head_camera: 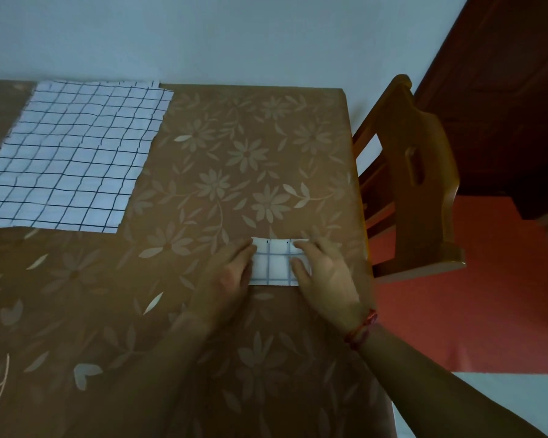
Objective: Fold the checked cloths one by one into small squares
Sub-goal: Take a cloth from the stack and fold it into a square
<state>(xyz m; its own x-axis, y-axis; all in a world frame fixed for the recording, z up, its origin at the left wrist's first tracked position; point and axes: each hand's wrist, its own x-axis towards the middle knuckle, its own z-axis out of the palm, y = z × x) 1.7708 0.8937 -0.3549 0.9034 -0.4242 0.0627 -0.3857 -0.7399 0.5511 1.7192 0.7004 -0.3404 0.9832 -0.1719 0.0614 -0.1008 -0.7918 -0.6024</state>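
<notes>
A small folded white checked cloth [274,263] lies on the table near its right edge. My left hand [231,273] lies along the cloth's left side with straight fingers touching it. My right hand [323,273] presses flat on the cloth's right part and covers it. A stack of unfolded white checked cloths [73,156] with dark grid lines lies spread flat at the table's far left.
The table has a brown cover with a pale flower pattern [234,172]. A wooden chair [418,172] stands close against the table's right edge. Beyond it are a red floor [456,295] and a dark wooden door [503,90]. A pale wall runs behind the table.
</notes>
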